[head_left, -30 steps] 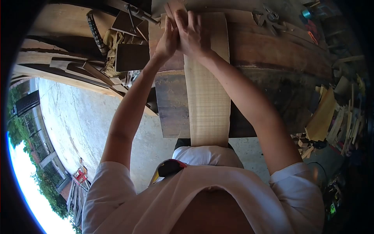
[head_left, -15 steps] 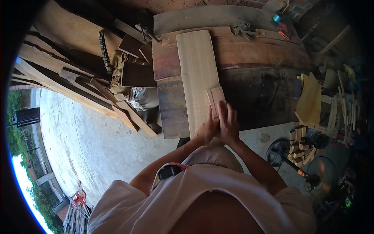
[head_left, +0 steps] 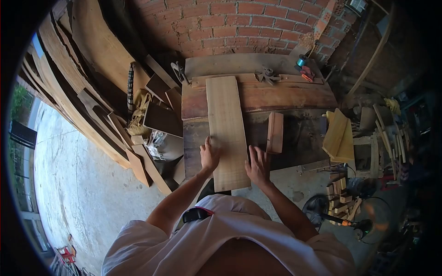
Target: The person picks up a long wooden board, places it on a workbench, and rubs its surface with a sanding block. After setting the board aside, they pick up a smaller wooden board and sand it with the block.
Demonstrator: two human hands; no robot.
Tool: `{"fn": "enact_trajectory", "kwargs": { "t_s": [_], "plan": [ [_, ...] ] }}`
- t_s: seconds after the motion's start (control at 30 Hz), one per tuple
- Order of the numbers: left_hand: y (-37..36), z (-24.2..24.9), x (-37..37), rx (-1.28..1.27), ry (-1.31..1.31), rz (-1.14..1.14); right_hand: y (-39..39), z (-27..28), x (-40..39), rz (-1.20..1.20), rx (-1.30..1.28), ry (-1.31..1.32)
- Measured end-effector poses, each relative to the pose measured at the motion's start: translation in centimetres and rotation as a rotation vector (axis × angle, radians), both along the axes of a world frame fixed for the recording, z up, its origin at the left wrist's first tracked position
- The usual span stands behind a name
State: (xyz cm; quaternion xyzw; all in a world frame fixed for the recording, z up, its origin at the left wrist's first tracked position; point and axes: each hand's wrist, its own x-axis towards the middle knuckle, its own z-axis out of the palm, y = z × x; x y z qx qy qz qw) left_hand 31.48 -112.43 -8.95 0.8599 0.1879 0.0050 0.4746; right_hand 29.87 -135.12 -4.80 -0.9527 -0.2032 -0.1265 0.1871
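A long pale wooden board (head_left: 226,124) lies on the dark workbench top, its near end reaching past the bench's front edge towards my body. My left hand (head_left: 210,157) rests at the board's left edge, fingers partly stretched out. On the opposite side my right hand (head_left: 258,165) is open, its fingers apart and the fingertips right at the board's right edge. Just beyond that hand a reddish wooden block (head_left: 275,132) lies by itself on the bench (head_left: 299,133).
A metal clamp-like tool (head_left: 268,76), a blue spool (head_left: 301,60) and a red-handled tool (head_left: 306,73) lie along the bench's back. Planks (head_left: 99,37) lean at the left. Yellowish boards (head_left: 338,135), cut wood pieces (head_left: 343,202) and a fan (head_left: 375,221) stand right.
Both hands have let go of the wooden block, which now lies right of the board. The hands have parted to the board's two edges. The view has tilted up, showing more brick wall.
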Motion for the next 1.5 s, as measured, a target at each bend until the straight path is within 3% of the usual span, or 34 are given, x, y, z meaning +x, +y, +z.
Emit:
{"fn": "enact_trajectory", "kwargs": {
  "t_s": [0.17, 0.23, 0.27, 0.3, 0.37, 0.5, 0.6, 0.63, 0.7, 0.83, 0.87, 0.9, 0.97, 1.13, 1.2, 1.33, 1.5],
  "plan": [
    [-0.3, 1.1, 2.3, 0.110, 0.174, 0.108, 2.5, -2.1, -4.5, -0.045, 0.104, 0.094],
    [0.4, 1.2, 2.9, -0.335, 0.254, -0.007, 2.3, -2.3, -4.2, -0.068, 0.292, 0.204],
    [-0.2, 1.1, 2.8, -0.490, 0.146, 0.045, 1.9, -2.3, -3.8, -0.099, 0.320, 0.282],
    [-0.7, 1.1, 2.7, -0.487, 0.139, 0.026, 1.6, -2.2, -3.3, -0.114, 0.325, 0.269],
    [-1.9, 3.7, 2.0, -0.818, 0.009, 0.141, 0.9, -3.1, -2.4, -0.181, 0.677, 0.512],
    [-3.7, 7.3, 1.6, -0.775, -0.077, 0.084, -0.3, 0.9, -3.3, -0.345, 0.665, 0.700],
    [-5.9, 10.8, 0.4, -0.893, -0.033, 0.056, -1.9, 1.1, -5.2, -0.502, 0.824, 0.536],
    [-6.7, 10.9, 0.2, -0.904, -0.078, -0.094, -2.6, 0.8, -5.5, -0.501, 0.830, 0.535],
    [-8.8, 11.7, -0.1, -0.914, -0.089, -0.373, -4.8, 0.1, -5.7, -0.576, 0.996, 0.262],
    [-12.4, 15.8, -2.8, -0.872, -0.034, -0.695, -12.8, 1.2, -2.2, -0.732, 0.829, 0.250],
    [-12.2, 14.9, -3.4, -0.687, 0.014, -0.722, -14.4, 1.6, -0.6, -0.798, 0.783, 0.233],
    [-11.6, 14.2, -4.3, -0.694, 0.004, -0.708, -16.0, 2.0, 1.1, -0.860, 0.737, 0.212],
    [-9.3, 12.7, -6.6, -0.746, 0.238, -0.669, -21.3, -2.0, 6.4, -0.841, 0.777, 0.187],
    [0.0, 7.8, -15.3, -0.708, 0.295, -0.217, -25.2, -0.1, 10.9, -0.904, 0.469, 0.249],
    [3.6, 6.8, -19.3, -0.630, 0.312, -0.047, -26.2, -1.0, 9.6, -0.961, 0.157, 0.190],
    [7.1, 6.1, -25.2, -0.539, 0.374, 0.219, -25.0, -0.1, 7.5, -0.860, 0.156, 0.200],
    [6.7, 4.3, -26.9, -0.581, 0.519, 0.273, -25.0, 0.3, 6.2, -0.942, -0.029, 0.256]
  ]
}}
